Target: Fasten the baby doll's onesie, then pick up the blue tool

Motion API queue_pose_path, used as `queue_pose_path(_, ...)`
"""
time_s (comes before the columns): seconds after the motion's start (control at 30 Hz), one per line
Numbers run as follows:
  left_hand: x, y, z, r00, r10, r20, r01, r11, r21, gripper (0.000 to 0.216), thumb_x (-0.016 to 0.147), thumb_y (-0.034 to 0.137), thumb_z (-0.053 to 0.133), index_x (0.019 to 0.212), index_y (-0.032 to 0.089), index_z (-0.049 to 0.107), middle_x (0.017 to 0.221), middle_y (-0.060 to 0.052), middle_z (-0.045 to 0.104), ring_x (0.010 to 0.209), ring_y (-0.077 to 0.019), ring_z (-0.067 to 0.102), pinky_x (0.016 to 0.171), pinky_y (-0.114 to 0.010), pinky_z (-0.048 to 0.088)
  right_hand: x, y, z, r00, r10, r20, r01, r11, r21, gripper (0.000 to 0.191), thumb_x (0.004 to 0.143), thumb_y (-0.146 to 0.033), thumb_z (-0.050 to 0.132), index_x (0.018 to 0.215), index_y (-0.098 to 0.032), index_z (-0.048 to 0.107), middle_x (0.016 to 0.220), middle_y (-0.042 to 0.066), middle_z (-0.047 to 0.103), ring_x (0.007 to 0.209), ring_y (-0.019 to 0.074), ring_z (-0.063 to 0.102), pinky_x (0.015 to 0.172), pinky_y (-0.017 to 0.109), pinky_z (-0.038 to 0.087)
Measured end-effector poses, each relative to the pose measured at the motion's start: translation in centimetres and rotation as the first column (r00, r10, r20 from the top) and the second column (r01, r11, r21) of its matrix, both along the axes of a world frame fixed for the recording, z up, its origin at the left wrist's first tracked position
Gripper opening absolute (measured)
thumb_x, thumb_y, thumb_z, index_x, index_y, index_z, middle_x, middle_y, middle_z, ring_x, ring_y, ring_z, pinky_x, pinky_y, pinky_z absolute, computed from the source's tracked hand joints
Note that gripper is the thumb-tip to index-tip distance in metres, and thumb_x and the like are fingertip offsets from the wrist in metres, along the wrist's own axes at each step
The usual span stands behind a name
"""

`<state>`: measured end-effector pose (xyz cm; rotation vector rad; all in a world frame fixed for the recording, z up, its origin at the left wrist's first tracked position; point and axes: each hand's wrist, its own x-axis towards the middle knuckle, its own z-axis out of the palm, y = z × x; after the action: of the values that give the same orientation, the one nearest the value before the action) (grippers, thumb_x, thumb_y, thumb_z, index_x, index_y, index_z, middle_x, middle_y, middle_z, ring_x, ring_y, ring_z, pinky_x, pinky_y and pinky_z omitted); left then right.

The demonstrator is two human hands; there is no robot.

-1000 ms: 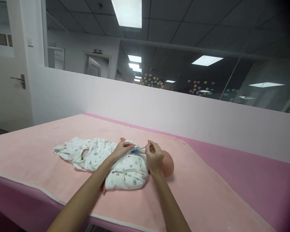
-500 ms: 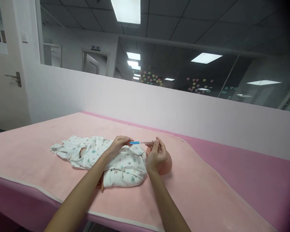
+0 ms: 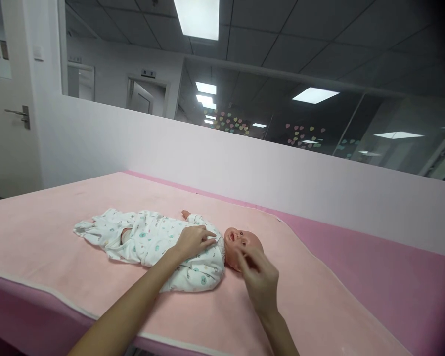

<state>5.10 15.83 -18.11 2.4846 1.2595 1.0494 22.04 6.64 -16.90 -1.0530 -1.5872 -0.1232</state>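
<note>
A baby doll (image 3: pixel 241 240) in a white patterned sleepsuit (image 3: pixel 148 237) lies on its back on a pink mat (image 3: pixel 52 222), head to the right. My left hand (image 3: pixel 195 241) rests flat on the doll's chest, fingers stretched toward the collar. My right hand (image 3: pixel 261 282) hovers in front of the doll's head, blurred, with its fingers curled. Whether it holds anything is hidden. The thin stick with the blue end is not visible.
The mat covers a darker pink table (image 3: pixel 393 291) that runs on to the right. A low white partition (image 3: pixel 244 168) with glass above stands right behind the table. A door (image 3: pixel 7 128) is at the far left.
Both hands held a thin blue-ended stick above the doll's collar. My right hand has drawn back toward me, the stick is out of sight, and my left hand has settled on the chest.
</note>
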Motion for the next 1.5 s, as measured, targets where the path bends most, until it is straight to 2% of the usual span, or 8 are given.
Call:
queue_pose_path(0.13, -0.1, 0.2, -0.1, 0.998, -0.038, -0.052, 0.038, 0.999, 0.016, 0.032, 0.082, 0.044, 0.042, 0.097, 0.029, 0.067, 0.072, -0.002, 0.059, 0.066, -0.0163, 0.054, 0.058, -0.024, 0.031, 1.6, -0.5, -4.1, 0.816, 0.015, 0.578, 0.015, 0.999, -0.046, 0.023, 0.086, -0.026, 0.042, 0.086, -0.022, 0.065, 0.07, 0.003, 0.062, 0.058, 0.0123, 0.056, 0.05, 0.022, 0.039)
queue_pose_path(0.23, -0.1, 0.3, -0.2, 0.997, -0.044, -0.058, 0.046, 0.998, 0.039, 0.031, 0.082, 0.042, 0.042, 0.09, 0.028, 0.068, 0.071, -0.002, 0.058, 0.066, -0.0159, 0.054, 0.057, -0.024, 0.03, 2.5, -0.1, -6.0, 0.662, -0.102, 0.742, 0.106, 0.993, 0.041, 0.028, 0.087, -0.022, 0.036, 0.083, -0.02, 0.064, 0.061, 0.002, 0.057, 0.05, 0.0109, 0.052, 0.045, 0.022, 0.03)
queue_pose_path(0.33, -0.1, 0.3, -0.2, 0.999, -0.052, 0.0, 0.052, 0.998, 0.034, 0.03, 0.083, 0.04, 0.042, 0.086, 0.026, 0.067, 0.079, -0.001, 0.061, 0.069, -0.0156, 0.055, 0.057, -0.024, 0.031, 2.8, 0.0, -6.6, 0.608, -0.178, 0.774, 0.199, 0.978, 0.069, 0.03, 0.086, -0.022, 0.037, 0.065, -0.019, 0.059, 0.057, 0.002, 0.054, 0.05, 0.012, 0.05, 0.047, 0.023, 0.028)
queue_pose_path(0.53, -0.1, 0.3, -0.1, 0.98, -0.104, 0.168, 0.113, 0.993, -0.044, 0.025, 0.081, 0.035, 0.044, 0.085, 0.025, 0.067, 0.088, 0.002, 0.067, 0.075, -0.0154, 0.057, 0.062, -0.024, 0.035, 0.9, 0.7, -4.4, 0.759, -0.176, 0.627, 0.208, 0.978, 0.022, 0.025, 0.085, -0.02, 0.038, 0.071, -0.018, 0.057, 0.064, 0.003, 0.055, 0.062, 0.0137, 0.052, 0.055, 0.023, 0.034)
queue_pose_path(0.7, -0.2, 0.8, -0.2, 0.956, -0.112, 0.271, 0.158, 0.975, -0.154, 0.029, 0.078, 0.037, 0.046, 0.088, 0.022, 0.069, 0.083, 0.0, 0.069, 0.069, -0.0156, 0.058, 0.063, -0.023, 0.038, -2.3, 4.5, -2.7, 0.821, -0.133, 0.556, 0.145, 0.989, 0.022, 0.023, 0.081, -0.009, 0.035, 0.08, -0.018, 0.056, 0.071, 0.003, 0.056, 0.069, 0.015, 0.051, 0.065, 0.026, 0.039)
queue_pose_path(0.87, -0.2, 1.2, -0.4, 0.937, -0.129, 0.326, 0.196, 0.964, -0.181, 0.031, 0.078, 0.031, 0.044, 0.096, 0.022, 0.068, 0.078, 0.0, 0.07, 0.066, -0.0152, 0.058, 0.059, -0.023, 0.039, -4.4, 7.2, -3.7, 0.853, -0.187, 0.488, 0.195, 0.98, 0.035, 0.029, 0.072, -0.004, 0.036, 0.091, -0.015, 0.053, 0.077, 0.006, 0.055, 0.073, 0.0185, 0.052, 0.064, 0.03, 0.043)
queue_pose_path(1.03, -0.3, 1.4, -0.5, 0.906, -0.144, 0.397, 0.239, 0.95, -0.201, 0.031, 0.077, 0.034, 0.047, 0.095, 0.019, 0.068, 0.08, -0.002, 0.07, 0.066, -0.0153, 0.058, 0.059, -0.023, 0.04, -4.6, 6.7, -4.3, 0.962, -0.023, 0.272, 0.035, 0.999, -0.041, 0.043, 0.066, -0.001, 0.034, 0.104, -0.016, 0.048, 0.092, 0.008, 0.054, 0.087, 0.0191, 0.052, 0.076, 0.033, 0.046)
queue_pose_path(1.5, -0.7, 1.5, -0.6, 0.932, -0.168, 0.32, 0.253, 0.936, -0.244, 0.036, 0.076, 0.034, 0.047, 0.098, 0.015, 0.067, 0.077, -0.004, 0.069, 0.071, -0.0183, 0.058, 0.067, -0.027, 0.043, -3.9, 6.9, -5.0, 0.994, 0.026, 0.107, -0.044, 0.986, 0.162, 0.025, 0.082, -0.009, 0.039, 0.098, -0.022, 0.054, 0.091, 0.004, 0.057, 0.089, 0.0161, 0.054, 0.08, 0.033, 0.047)
